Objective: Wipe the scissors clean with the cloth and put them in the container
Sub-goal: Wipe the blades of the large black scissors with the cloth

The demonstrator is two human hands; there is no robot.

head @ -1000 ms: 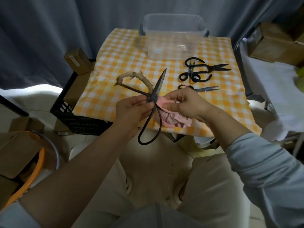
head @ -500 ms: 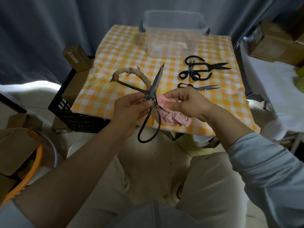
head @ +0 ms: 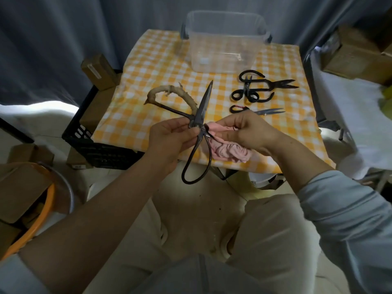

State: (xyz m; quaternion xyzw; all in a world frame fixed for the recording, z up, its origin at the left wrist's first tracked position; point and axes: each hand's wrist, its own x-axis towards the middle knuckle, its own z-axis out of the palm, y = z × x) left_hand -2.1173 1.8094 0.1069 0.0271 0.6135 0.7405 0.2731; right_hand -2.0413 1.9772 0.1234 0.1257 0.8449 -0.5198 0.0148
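Observation:
Large dark scissors (head: 202, 107) are held up over the table's near edge, blades pointing away, one handle wrapped in pale cord, the other a bare loop hanging down. My left hand (head: 169, 137) grips them at the pivot. My right hand (head: 244, 131) pinches a pink cloth (head: 229, 150) against the scissors just right of the pivot; the rest of the cloth hangs under the hand. A clear plastic container (head: 226, 42) stands at the table's far edge.
The table has a yellow checked tablecloth (head: 152, 66). Two black scissors (head: 256, 88) lie crossed at its right, a smaller pair (head: 258, 110) just nearer. A black crate (head: 93, 134) stands left of the table. Cardboard boxes (head: 356, 54) sit at the right.
The scissors and both hands have stayed nearly in place. My right hand has shifted the cloth slightly along the scissors near the pivot.

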